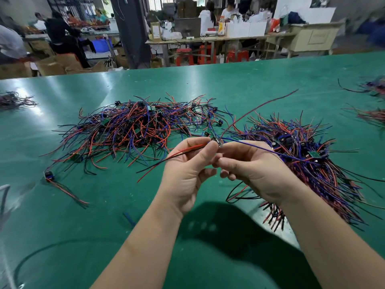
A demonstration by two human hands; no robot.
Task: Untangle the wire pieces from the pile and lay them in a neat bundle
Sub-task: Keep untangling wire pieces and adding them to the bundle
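Observation:
A tangled pile [133,130] of red, blue and black wire pieces with small black connectors lies on the green table, left of centre. A more ordered bundle [312,163] of the same pieces lies to the right. Above the table between them, my left hand [187,174] pinches the red and black leads of one wire piece [183,152]. My right hand [252,170] pinches that piece at its small connector, touching the left fingertips. A blue lead runs right over the bundle and a dark red lead rises up to the right.
A single wire piece [62,186] lies apart at the left. Smaller wire heaps sit at the far left edge [14,100] and far right edge [373,101]. The green table [250,84] stretches away; people and work benches stand beyond it.

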